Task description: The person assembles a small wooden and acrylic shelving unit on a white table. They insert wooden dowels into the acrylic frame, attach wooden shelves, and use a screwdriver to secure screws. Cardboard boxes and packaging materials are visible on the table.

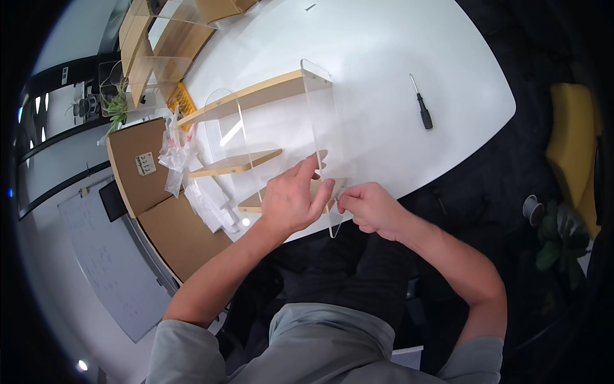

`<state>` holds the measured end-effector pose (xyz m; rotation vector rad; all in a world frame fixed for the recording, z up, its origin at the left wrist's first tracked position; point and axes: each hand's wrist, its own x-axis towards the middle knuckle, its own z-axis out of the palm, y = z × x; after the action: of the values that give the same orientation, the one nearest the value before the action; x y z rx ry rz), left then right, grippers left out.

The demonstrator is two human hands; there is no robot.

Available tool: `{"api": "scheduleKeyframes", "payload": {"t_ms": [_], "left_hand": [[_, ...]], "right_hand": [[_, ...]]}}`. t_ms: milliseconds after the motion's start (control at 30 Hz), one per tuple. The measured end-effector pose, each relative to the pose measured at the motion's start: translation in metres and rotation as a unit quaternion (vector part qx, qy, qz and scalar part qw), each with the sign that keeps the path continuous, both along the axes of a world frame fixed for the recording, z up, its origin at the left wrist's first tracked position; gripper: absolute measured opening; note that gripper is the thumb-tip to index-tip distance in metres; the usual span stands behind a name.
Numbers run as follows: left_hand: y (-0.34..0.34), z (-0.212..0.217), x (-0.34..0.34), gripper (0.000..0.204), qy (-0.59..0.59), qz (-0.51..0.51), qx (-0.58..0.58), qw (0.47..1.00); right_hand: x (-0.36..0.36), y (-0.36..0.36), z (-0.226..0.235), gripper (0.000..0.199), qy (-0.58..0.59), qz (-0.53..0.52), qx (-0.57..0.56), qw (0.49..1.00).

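Observation:
A small shelf unit of light wooden boards and clear acrylic panels stands on the white table. My left hand (289,200) lies by the inner side of the right-hand clear panel (325,121), fingers and thumb apart, over the nearest wooden board (251,203). Its fingertips are close to the panel; whether they press on it is hard to see. On the panel's outer side, my right hand (374,210) pinches thumb and finger together at the end of that board. What sits between those fingertips is hidden. Behind are a middle board (236,164) and a long far board (262,89).
A black-handled screwdriver (423,112) lies on the table (377,38) to the right. At the left are an open cardboard box (181,221), crumpled plastic bags (177,152) and white packing sheets (210,201). Another wood-and-acrylic shelf (185,40) stands at the far left.

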<state>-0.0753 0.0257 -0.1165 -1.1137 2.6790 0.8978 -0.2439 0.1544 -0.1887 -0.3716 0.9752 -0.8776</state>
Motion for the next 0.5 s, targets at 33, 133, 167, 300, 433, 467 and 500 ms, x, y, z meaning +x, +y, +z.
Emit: {"api": "scheduleKeyframes", "payload": {"t_ms": [33,133,167,300,433,467,500], "left_hand": [[0.001,0.002,0.0,0.047,-0.012,0.003,0.011,1.0],[-0.003,0.006,-0.003,0.046,-0.032,0.002,0.016,0.999],[-0.002,0.004,-0.001,0.045,-0.037,0.003,0.019,0.999],[-0.001,-0.004,0.003,0.049,0.018,-0.001,-0.016,1.0],[-0.001,-0.005,0.003,0.049,0.019,0.0,-0.016,1.0],[-0.001,-0.005,0.003,0.049,0.018,0.0,-0.015,1.0],[-0.001,-0.004,0.003,0.049,0.017,0.0,-0.014,1.0]], "right_hand": [[-0.007,-0.004,0.005,0.011,-0.185,0.05,0.182,0.965],[-0.005,-0.005,0.008,0.016,-0.087,0.066,0.157,0.981],[-0.003,-0.001,0.01,0.017,0.023,0.04,0.052,0.998],[-0.002,0.013,0.008,0.018,0.278,-0.018,-0.198,0.94],[-0.004,0.015,0.011,0.013,0.307,0.008,-0.225,0.925],[-0.004,0.016,0.01,0.012,0.326,0.006,-0.241,0.914],[-0.004,0.015,0.007,0.01,0.345,0.005,-0.256,0.903]]}}
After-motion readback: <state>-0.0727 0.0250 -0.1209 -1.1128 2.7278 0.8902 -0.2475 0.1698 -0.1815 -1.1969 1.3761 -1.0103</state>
